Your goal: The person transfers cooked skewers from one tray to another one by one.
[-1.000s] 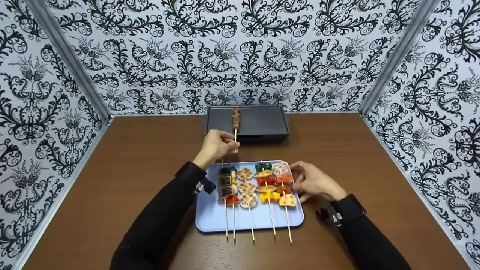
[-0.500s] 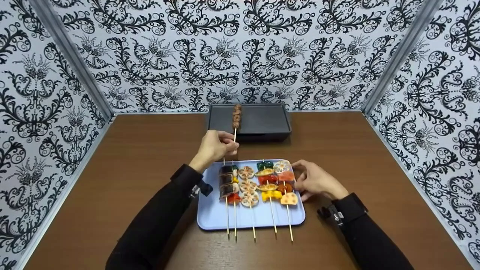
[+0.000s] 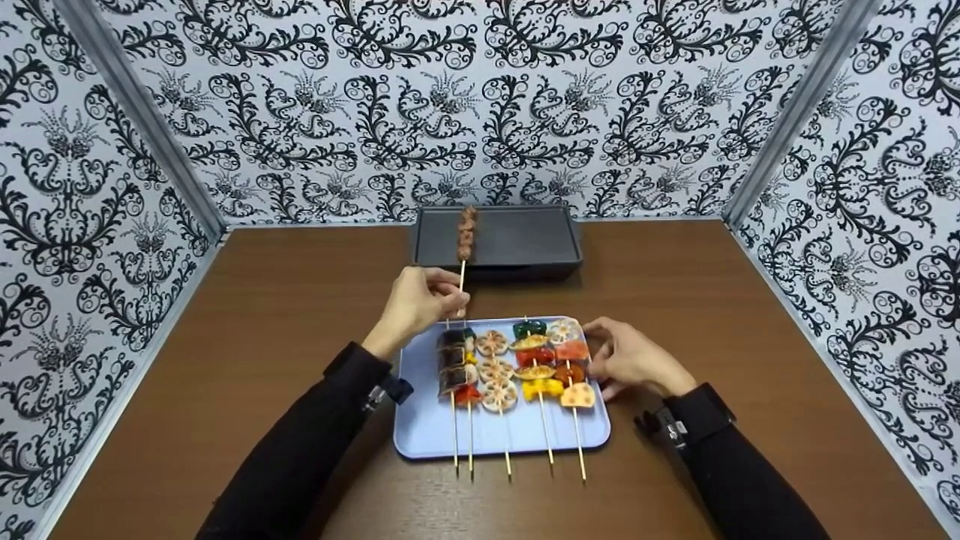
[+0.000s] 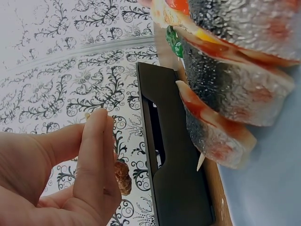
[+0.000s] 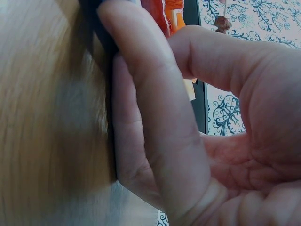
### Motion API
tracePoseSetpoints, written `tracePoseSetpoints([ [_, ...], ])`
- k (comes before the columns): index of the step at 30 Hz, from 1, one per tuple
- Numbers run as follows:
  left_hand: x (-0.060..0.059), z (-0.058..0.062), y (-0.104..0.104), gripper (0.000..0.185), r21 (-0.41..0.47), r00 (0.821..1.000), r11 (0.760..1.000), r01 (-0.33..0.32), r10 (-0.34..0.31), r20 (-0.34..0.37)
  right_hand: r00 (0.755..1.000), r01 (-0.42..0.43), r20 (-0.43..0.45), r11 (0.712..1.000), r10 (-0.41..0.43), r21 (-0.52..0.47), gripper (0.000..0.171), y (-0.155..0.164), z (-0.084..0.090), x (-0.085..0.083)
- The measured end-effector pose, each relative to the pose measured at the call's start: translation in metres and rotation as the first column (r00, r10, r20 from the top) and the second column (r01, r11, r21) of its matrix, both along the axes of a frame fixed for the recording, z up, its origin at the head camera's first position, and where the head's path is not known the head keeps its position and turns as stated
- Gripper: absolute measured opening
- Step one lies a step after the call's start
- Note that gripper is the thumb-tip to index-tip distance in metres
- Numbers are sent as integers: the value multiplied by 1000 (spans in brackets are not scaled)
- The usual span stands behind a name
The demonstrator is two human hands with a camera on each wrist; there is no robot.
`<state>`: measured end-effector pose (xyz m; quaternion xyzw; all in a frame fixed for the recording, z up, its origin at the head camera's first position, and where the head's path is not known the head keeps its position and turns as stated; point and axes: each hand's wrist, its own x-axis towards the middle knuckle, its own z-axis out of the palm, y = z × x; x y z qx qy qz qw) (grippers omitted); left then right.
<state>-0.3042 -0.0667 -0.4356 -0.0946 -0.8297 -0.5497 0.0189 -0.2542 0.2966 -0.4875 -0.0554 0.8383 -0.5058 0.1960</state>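
My left hand pinches the bare stick of a meatball-like brown skewer between thumb and fingers. The brown pieces point away from me and appear over the left part of a dark grill plate; whether they touch it I cannot tell. In the left wrist view the fingers hide most of the stick, and a bit of the brown meat shows behind them. My right hand grips the right rim of a pale blue tray, with curled fingers at its edge.
Several skewers lie side by side on the tray: fish with dark skin, mixed vegetables, lotus root slices and others. Their sticks overhang its near edge. Patterned walls enclose the brown table at the back and sides.
My left hand has drawn slightly left and back towards me, carrying the brown skewer along. The right hand keeps its place at the tray, which stays nearly still.
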Motion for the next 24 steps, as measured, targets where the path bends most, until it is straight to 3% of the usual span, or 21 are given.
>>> tracePoseSetpoints([
  [8,14,4,-10,32,-17,1000,1000,5,-5,-5,1000,2,9,1000,-2,-7,70,0,1,0],
  [18,32,0,-21,32,-17,1000,1000,15,-14,17,1000,-22,-1,1000,22,4,70,0,0,2],
  [24,44,0,-28,34,-62,1000,998,3,-4,-19,1000,-7,2,1000,7,-2,72,-1,3,1],
])
